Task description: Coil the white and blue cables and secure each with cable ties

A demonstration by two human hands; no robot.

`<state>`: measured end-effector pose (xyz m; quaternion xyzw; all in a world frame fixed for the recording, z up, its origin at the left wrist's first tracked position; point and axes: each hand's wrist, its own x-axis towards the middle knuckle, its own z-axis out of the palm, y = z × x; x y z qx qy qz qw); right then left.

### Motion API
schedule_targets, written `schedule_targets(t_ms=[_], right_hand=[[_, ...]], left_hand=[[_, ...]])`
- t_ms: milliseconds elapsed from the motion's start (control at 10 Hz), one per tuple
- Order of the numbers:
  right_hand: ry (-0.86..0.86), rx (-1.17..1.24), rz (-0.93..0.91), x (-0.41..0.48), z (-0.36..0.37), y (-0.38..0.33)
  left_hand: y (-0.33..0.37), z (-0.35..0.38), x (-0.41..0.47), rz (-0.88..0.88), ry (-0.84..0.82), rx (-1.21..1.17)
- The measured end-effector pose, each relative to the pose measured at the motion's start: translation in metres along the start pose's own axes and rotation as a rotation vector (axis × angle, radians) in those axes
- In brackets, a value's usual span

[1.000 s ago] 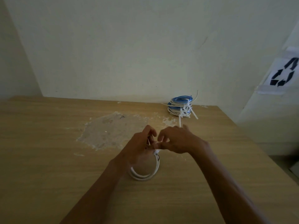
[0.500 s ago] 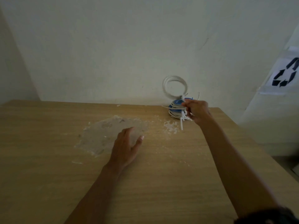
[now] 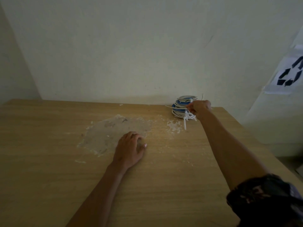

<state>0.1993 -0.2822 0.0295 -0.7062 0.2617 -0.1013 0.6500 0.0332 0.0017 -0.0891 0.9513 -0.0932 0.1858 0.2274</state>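
Several tied coils form a stack [image 3: 179,112], probably to keep finished work together. The white coil [image 3: 186,97] lies on top, touching the right hand [image 3: 199,108]. Its fingers [image 3: 191,109] curl together at the stack's right side, but I cannot tell whether they pinch it. Well short of the stack, the left hand [image 3: 129,149] rests flat and relaxed, likely bracing the reach.

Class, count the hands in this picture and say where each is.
2. The left hand lies flat on the wooden table; the right hand, curled, is at the stack of coiled cables by the wall. None seems hidden.
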Motion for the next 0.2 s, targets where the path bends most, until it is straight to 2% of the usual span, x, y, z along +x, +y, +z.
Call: schedule_targets(t_ms=[200], right_hand=[[-0.084,0.086,-0.112,-0.022,-0.009,0.010]], left_hand=[[0.006,-0.005,0.000,-0.036,-0.060,0.073]])
